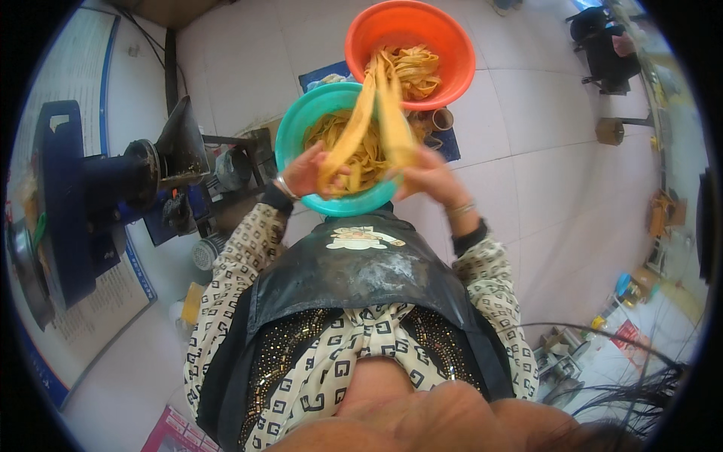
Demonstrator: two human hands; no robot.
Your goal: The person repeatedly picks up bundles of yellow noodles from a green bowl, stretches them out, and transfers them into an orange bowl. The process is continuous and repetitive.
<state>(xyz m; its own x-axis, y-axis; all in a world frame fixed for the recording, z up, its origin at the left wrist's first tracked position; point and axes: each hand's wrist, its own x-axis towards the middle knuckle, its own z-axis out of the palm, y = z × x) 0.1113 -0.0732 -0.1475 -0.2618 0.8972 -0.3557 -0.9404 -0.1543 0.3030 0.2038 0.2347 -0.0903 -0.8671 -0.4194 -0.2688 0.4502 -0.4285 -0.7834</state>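
Observation:
My left hand (316, 174) holds one side of long, flat yellow strips (355, 131), which look like dough or bean-curd sheet, over a teal plastic basin (291, 121). On the other side, my right hand (426, 174), somewhat blurred, grips another length of the strips above the basin's right rim. Both lengths run away from me and meet at a pile of similar strips (417, 70) in an orange plastic basin (452, 34). More loose strips (339, 135) lie in the teal basin beneath my hands.
At the left stands a dark blue machine (68, 198) with a metal hopper (183, 141). A small round container (442, 119) and a blue surface (450, 144) show beside the basins. A black chair-like object (613, 59) is on the tiled floor at upper right. Various goods (565, 356) stand lower right.

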